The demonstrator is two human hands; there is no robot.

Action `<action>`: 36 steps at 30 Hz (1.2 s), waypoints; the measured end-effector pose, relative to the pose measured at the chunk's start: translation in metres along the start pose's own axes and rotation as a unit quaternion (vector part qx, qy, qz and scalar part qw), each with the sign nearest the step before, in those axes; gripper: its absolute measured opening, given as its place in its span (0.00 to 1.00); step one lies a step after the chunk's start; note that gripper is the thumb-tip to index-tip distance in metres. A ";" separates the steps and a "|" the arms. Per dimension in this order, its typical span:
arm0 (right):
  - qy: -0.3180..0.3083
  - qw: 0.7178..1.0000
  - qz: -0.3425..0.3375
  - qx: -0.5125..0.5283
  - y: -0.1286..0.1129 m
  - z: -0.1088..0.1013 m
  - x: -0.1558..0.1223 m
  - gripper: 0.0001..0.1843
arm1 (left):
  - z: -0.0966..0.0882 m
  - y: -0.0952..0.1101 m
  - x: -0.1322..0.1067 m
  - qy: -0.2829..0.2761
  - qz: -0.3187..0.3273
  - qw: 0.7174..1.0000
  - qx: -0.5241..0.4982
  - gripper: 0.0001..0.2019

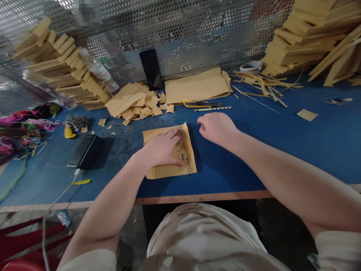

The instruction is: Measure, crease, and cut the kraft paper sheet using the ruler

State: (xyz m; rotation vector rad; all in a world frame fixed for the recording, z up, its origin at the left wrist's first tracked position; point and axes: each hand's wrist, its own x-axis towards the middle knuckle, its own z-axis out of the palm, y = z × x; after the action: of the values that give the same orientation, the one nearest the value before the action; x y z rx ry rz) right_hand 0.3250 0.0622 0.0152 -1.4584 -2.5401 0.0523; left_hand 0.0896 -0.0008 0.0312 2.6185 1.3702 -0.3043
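My left hand [165, 148] lies with fingers spread over a sheet of brown paper [158, 172]. Its thumb and fingertips press on a clear plastic ruler [184, 152] set along the sheet's right side. To the right of the sheet, my right hand [217, 128] is closed just above the blue tabletop; whatever its fingers may pinch is hidden or too small to name. Beyond that hand lie a striped pencil [214, 109] and a yellow and black utility knife [203, 104], both untouched.
At the back are a stack of brown paper [197, 86], paper scraps [138, 99], a leaning phone [151, 69] and thin paper strips [262, 84]. Tall brown piles [67, 64] stand at both sides. A black device [86, 152] with a cable sits left, near coloured yarn [25, 130].
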 end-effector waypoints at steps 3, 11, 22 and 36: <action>0.037 0.995 0.002 0.097 0.000 0.001 0.000 0.12 | 0.001 0.000 0.000 0.005 0.000 1.000 0.000 0.49; -0.058 0.922 0.099 0.370 -0.012 0.015 0.001 0.05 | 0.000 0.001 0.001 0.008 0.009 1.000 0.005 0.52; -0.137 0.879 0.053 0.454 -0.006 0.017 0.003 0.19 | -0.001 0.003 0.005 0.012 -0.006 1.000 -0.001 0.54; -0.086 0.943 0.060 0.317 -0.015 0.017 0.010 0.22 | -0.001 0.002 0.007 0.022 0.010 1.000 0.016 0.52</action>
State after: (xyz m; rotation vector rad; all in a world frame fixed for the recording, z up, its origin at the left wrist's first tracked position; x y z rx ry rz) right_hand 0.3037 0.0647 0.0025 -1.3634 -2.2204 0.9576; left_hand 0.0948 0.0040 0.0305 2.6789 1.3643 -0.2693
